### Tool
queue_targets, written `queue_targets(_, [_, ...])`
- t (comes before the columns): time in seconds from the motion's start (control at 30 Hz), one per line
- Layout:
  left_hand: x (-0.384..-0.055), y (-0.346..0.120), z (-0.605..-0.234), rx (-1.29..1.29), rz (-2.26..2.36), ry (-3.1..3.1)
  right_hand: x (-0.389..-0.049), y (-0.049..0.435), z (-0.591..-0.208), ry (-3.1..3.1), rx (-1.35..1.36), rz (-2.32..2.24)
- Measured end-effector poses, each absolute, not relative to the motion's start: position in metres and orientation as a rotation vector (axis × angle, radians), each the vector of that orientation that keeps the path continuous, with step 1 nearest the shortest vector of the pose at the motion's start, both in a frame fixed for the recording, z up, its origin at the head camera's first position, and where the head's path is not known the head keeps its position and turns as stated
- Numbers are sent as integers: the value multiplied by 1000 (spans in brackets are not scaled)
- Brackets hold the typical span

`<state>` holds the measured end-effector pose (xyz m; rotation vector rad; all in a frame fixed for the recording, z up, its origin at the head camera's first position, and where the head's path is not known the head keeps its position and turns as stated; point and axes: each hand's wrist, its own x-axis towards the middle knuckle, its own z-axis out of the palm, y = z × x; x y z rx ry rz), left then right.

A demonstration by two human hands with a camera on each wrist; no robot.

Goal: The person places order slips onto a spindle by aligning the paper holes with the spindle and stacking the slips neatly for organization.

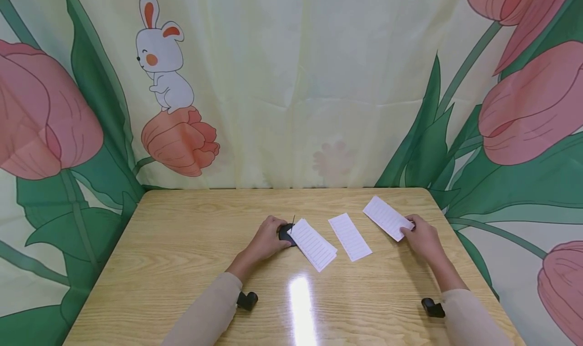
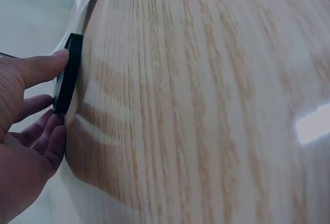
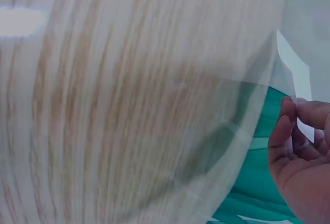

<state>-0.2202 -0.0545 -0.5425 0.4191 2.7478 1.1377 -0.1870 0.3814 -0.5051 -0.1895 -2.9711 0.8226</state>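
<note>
In the head view my left hand grips the round black base of a bill spike between thumb and fingers, and its thin rod points up. The base shows edge-on in the left wrist view. A small stack of printed paper slips lies just right of the spike, its upper left corner overlapping the base. My right hand pinches the lower right end of another white printed slip near the right side of the table. In the right wrist view, thumb and fingers hold this slip by its edge.
A single printed slip lies between the stack and my right hand. The wooden table ends at a curtain with tulips and a rabbit printed on it. Light glares off the front middle of the tabletop.
</note>
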Motion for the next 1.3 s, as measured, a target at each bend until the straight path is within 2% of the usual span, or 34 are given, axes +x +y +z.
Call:
queue_targets(0.47, [-220, -59, -526, 366, 1251, 2672, -180, 365, -489, -2899, -158, 822])
queue_targets(1.3, [-226, -58, -447, 647, 1440, 2689, -182, 342, -453, -2727, 33, 846])
